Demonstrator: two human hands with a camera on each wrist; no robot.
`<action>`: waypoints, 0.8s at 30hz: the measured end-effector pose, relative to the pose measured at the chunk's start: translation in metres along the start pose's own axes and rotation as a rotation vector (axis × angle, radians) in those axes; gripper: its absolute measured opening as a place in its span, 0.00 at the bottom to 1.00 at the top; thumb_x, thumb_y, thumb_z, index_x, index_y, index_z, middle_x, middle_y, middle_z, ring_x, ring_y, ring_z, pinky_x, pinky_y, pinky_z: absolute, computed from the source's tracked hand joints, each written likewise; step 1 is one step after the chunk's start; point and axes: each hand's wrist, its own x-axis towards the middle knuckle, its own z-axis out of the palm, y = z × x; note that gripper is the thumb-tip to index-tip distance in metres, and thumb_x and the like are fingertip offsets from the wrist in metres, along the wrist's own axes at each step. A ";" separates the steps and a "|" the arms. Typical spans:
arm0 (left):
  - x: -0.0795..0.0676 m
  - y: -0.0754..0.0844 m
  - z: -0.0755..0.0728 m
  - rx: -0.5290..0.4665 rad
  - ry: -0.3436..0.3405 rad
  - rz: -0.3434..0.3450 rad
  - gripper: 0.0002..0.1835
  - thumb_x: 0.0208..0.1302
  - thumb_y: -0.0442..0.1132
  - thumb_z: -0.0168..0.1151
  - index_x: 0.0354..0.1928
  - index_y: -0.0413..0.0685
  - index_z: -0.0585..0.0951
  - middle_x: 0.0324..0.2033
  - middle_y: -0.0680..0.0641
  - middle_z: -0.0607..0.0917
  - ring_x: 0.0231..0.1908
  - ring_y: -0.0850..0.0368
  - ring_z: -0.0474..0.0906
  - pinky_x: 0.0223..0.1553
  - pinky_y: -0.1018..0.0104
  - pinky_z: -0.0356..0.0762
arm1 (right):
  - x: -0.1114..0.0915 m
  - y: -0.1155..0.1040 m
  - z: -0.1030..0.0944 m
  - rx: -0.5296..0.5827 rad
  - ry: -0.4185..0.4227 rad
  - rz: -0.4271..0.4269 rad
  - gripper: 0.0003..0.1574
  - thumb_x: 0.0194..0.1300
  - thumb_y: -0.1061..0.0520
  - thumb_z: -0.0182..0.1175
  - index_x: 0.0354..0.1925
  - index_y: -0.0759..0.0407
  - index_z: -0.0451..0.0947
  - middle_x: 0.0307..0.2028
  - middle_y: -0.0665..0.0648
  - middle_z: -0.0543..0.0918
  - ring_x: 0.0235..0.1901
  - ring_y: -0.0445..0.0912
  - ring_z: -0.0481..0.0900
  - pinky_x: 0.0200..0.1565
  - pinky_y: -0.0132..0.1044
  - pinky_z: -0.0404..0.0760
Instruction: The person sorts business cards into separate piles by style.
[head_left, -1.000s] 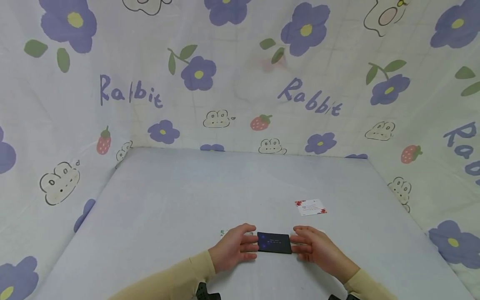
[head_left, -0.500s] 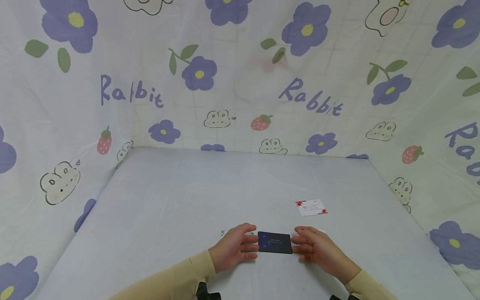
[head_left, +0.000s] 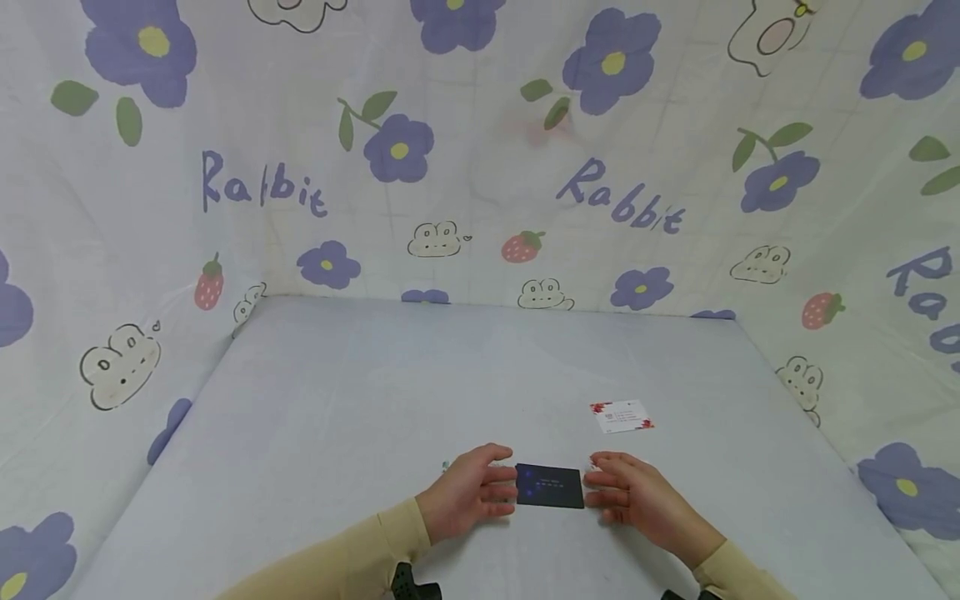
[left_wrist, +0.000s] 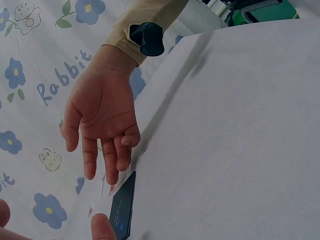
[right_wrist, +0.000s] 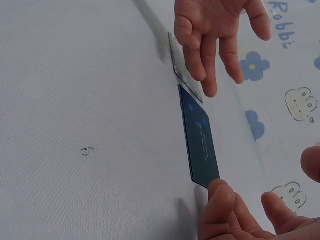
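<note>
A dark blue-black card (head_left: 550,486) with small pale print lies flat on the table between the two hands. My left hand (head_left: 468,496) stands at its left edge, fingers loosely extended and palm facing inward. At the right edge is my right hand (head_left: 637,500), posed much the same, fingertips close to the card. Whether either hand touches it I cannot tell. In the right wrist view, a pale patterned card (right_wrist: 184,75) lies partly hidden behind the left fingers. White and red bits of another card (left_wrist: 111,190) show past the right fingertips in the left wrist view.
A white card with red flower corners (head_left: 622,416) lies farther back on the white-covered table (head_left: 375,375). Patterned cloth walls (head_left: 480,167) enclose the back and both sides. A black device (head_left: 412,583) sits at the left wrist.
Both hands stay almost still around the dark card. The left hand's thumb has risen slightly, and less of the pale patterned card shows beside that hand.
</note>
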 end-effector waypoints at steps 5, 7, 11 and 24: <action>0.000 0.001 0.002 0.005 -0.008 0.010 0.35 0.73 0.48 0.52 0.75 0.37 0.61 0.69 0.26 0.70 0.63 0.34 0.75 0.53 0.53 0.83 | -0.002 -0.001 -0.003 -0.014 0.014 -0.008 0.38 0.81 0.43 0.45 0.74 0.68 0.56 0.58 0.62 0.82 0.43 0.44 0.85 0.41 0.36 0.81; 0.001 0.002 0.003 0.009 -0.010 0.012 0.35 0.73 0.49 0.52 0.75 0.37 0.62 0.69 0.26 0.70 0.63 0.36 0.75 0.53 0.54 0.83 | -0.003 -0.001 -0.004 -0.017 0.013 -0.012 0.37 0.81 0.44 0.46 0.73 0.68 0.56 0.57 0.61 0.83 0.43 0.44 0.85 0.41 0.36 0.81; 0.003 0.004 0.005 0.007 -0.027 0.028 0.36 0.74 0.49 0.52 0.76 0.38 0.60 0.70 0.26 0.68 0.63 0.36 0.75 0.54 0.54 0.83 | -0.006 -0.002 -0.009 -0.018 0.006 -0.025 0.38 0.81 0.43 0.46 0.74 0.68 0.55 0.56 0.58 0.84 0.44 0.43 0.85 0.41 0.35 0.81; 0.026 0.015 0.019 0.011 -0.104 0.066 0.38 0.76 0.50 0.50 0.80 0.40 0.53 0.73 0.28 0.66 0.69 0.32 0.69 0.64 0.47 0.77 | -0.003 -0.006 -0.038 -0.062 0.120 -0.041 0.43 0.80 0.39 0.45 0.77 0.65 0.50 0.66 0.65 0.77 0.48 0.42 0.84 0.46 0.35 0.81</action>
